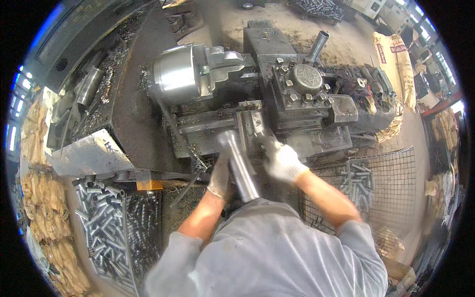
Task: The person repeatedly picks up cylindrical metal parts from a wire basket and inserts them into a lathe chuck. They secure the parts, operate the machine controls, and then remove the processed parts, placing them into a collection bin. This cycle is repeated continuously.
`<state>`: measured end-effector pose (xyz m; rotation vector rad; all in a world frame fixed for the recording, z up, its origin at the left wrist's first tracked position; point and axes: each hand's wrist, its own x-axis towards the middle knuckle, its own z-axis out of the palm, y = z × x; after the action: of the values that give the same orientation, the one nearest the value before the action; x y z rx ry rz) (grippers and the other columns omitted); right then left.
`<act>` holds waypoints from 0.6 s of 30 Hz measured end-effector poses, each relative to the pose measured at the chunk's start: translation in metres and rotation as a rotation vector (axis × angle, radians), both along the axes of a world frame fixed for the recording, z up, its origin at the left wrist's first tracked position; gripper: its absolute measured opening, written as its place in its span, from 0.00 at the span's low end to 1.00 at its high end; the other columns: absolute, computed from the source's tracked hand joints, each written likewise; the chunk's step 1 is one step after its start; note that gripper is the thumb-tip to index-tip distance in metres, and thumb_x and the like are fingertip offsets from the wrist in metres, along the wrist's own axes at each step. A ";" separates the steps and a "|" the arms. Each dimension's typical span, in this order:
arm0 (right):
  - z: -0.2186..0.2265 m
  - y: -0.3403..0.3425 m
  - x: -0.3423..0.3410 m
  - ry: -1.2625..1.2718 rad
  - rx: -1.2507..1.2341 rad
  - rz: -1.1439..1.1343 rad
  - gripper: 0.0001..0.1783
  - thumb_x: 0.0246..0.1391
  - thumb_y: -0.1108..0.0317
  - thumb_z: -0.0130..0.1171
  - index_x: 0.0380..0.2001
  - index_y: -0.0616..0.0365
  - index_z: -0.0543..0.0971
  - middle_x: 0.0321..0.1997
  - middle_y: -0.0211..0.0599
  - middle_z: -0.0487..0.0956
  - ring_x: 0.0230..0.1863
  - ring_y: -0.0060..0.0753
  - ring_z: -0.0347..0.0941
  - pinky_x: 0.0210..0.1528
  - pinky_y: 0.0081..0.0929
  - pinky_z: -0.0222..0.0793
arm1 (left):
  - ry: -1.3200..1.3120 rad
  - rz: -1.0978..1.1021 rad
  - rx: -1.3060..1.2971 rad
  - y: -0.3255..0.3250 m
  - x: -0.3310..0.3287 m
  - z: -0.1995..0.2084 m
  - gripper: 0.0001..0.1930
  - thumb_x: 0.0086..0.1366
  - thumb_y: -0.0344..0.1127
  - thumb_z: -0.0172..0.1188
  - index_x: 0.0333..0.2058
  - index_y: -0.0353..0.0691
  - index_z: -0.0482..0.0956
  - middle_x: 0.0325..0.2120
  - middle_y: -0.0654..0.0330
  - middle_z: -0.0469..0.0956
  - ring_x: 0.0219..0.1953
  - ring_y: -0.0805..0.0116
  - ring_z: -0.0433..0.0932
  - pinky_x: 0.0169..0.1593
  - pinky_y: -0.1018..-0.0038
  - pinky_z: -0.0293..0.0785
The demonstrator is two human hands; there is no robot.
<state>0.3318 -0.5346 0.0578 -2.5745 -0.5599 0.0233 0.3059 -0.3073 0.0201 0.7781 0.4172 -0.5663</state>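
Gloved, the left hand [220, 177] closes its grip around a steel tube [239, 165], held just before the lathe [277, 94]. Right hand [282, 161] hovers beside, fingers loosely curled, holding nothing. Nothing sits in the chuck [180, 74] yet; loading remains.

Metalworking shop, industrial. Big grimy lathe [257, 94] with steel chuck [180, 74] and bolted tool post [306, 81], swarf all over, bins of cut steel tubes [101, 222], wire-mesh basket [381, 183], sacks [396, 59] on dusty concrete floor [232, 20].
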 end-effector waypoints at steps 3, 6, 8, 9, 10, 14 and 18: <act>-0.050 0.004 0.015 0.029 -0.292 -0.213 0.37 0.62 0.52 0.63 0.69 0.58 0.69 0.48 0.61 0.84 0.44 0.57 0.86 0.44 0.49 0.84 | -0.157 0.217 0.287 0.032 0.008 -0.013 0.30 0.78 0.62 0.51 0.52 0.37 0.81 0.41 0.52 0.87 0.39 0.57 0.89 0.42 0.60 0.90; -0.090 -0.003 0.026 -0.070 -0.310 -0.282 0.27 0.68 0.46 0.59 0.62 0.51 0.77 0.44 0.55 0.86 0.41 0.58 0.86 0.42 0.49 0.83 | -0.153 0.188 0.081 0.058 0.002 -0.027 0.35 0.77 0.68 0.47 0.51 0.37 0.81 0.37 0.52 0.87 0.38 0.56 0.89 0.42 0.58 0.91; -0.098 -0.009 0.030 -0.127 -0.302 -0.196 0.24 0.68 0.46 0.59 0.58 0.50 0.79 0.43 0.53 0.87 0.39 0.58 0.86 0.43 0.50 0.83 | -0.258 0.160 -0.031 0.064 0.000 -0.037 0.37 0.77 0.69 0.45 0.51 0.37 0.81 0.38 0.51 0.87 0.37 0.55 0.89 0.41 0.56 0.91; -0.096 -0.010 0.031 -0.135 -0.325 -0.175 0.23 0.68 0.46 0.59 0.56 0.49 0.80 0.43 0.52 0.87 0.38 0.58 0.86 0.43 0.50 0.83 | -0.300 0.160 -0.032 0.064 0.001 -0.042 0.37 0.77 0.70 0.44 0.51 0.37 0.81 0.39 0.50 0.87 0.37 0.55 0.89 0.41 0.56 0.91; -0.089 -0.010 0.031 -0.147 -0.242 -0.194 0.25 0.59 0.53 0.67 0.55 0.55 0.80 0.34 0.50 0.85 0.33 0.56 0.85 0.34 0.50 0.80 | -0.278 0.167 -0.001 0.063 0.003 -0.047 0.37 0.77 0.70 0.44 0.51 0.37 0.81 0.39 0.50 0.87 0.36 0.56 0.89 0.39 0.57 0.91; -0.033 -0.009 0.029 0.143 0.317 -0.245 0.26 0.58 0.46 0.69 0.52 0.53 0.86 0.46 0.50 0.88 0.40 0.47 0.87 0.42 0.42 0.80 | -0.355 0.094 -0.029 0.047 0.024 -0.054 0.31 0.79 0.64 0.49 0.51 0.39 0.81 0.39 0.53 0.86 0.36 0.60 0.88 0.41 0.59 0.90; 0.013 -0.006 0.022 0.440 0.610 -0.267 0.34 0.59 0.47 0.70 0.56 0.68 0.82 0.49 0.56 0.87 0.49 0.47 0.85 0.54 0.39 0.79 | 0.046 0.300 -0.133 0.011 0.031 -0.026 0.26 0.78 0.59 0.54 0.57 0.42 0.78 0.47 0.53 0.84 0.49 0.54 0.85 0.56 0.52 0.84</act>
<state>0.3543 -0.5407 0.0711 -1.9399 -0.0369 0.2753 0.3366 -0.2963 -0.0055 0.5625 0.5228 -0.3275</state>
